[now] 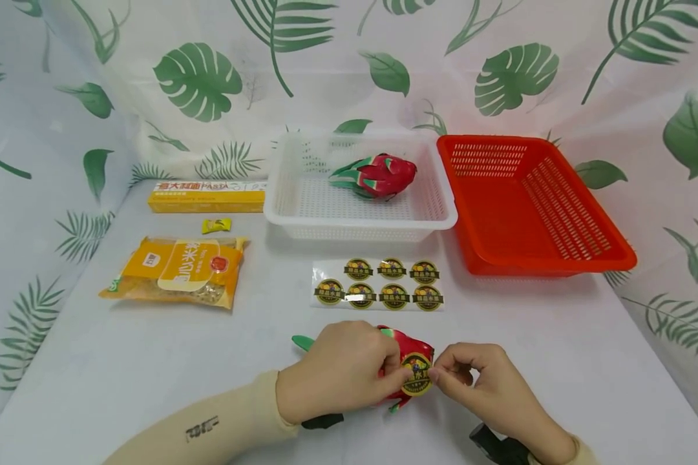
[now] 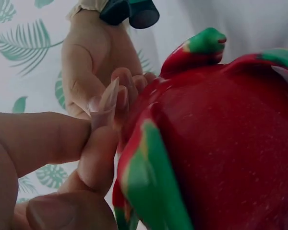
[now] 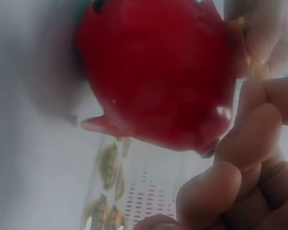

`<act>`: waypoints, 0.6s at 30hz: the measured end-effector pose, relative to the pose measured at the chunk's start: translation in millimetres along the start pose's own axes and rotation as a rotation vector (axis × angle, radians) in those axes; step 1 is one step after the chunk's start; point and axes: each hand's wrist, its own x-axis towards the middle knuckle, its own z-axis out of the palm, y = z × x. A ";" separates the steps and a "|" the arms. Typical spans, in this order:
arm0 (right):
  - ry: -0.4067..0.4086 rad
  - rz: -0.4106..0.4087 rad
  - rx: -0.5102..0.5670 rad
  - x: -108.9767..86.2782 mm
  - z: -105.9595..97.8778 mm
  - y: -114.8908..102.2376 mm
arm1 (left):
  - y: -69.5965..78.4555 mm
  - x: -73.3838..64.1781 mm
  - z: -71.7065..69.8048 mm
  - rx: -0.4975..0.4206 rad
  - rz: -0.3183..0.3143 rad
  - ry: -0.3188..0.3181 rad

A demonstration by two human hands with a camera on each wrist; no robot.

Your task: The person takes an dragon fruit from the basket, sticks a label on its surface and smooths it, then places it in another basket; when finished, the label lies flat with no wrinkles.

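Note:
A round black-and-gold sticker (image 1: 417, 378) is held between both hands over a red dragon fruit (image 1: 412, 342) with green-tipped scales. My left hand (image 1: 349, 368) pinches the sticker's left edge between thumb and finger and covers much of the fruit from the head view. At the sticker's right edge, my right hand (image 1: 488, 381) pinches with thumb and fingertip. In the left wrist view, the dragon fruit (image 2: 230, 134) is close beside the fingers; whether the sticker touches it is unclear. Behind the hands lies a sticker sheet (image 1: 326, 266) with several similar stickers.
A white basket (image 1: 355, 226) at the back holds another dragon fruit (image 1: 391, 174). To its right stands a red basket (image 1: 494, 239). On the left lie a pasta box (image 1: 206, 201), a small yellow packet (image 1: 216, 225) and an orange food bag (image 1: 177, 271).

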 end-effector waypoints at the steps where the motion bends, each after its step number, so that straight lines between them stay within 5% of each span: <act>1: -0.003 0.005 0.005 -0.3 0.6 1.4 | 0.2 0.1 0.9 0.014 -0.003 -0.003; 11: 0.002 0.009 0.009 -1.5 6.4 8.6 | -0.7 3.5 6.5 0.087 -0.020 0.044; 18: -0.002 0.064 -0.078 -0.1 4.1 11.4 | -4.7 3.9 4.5 0.082 -0.076 0.008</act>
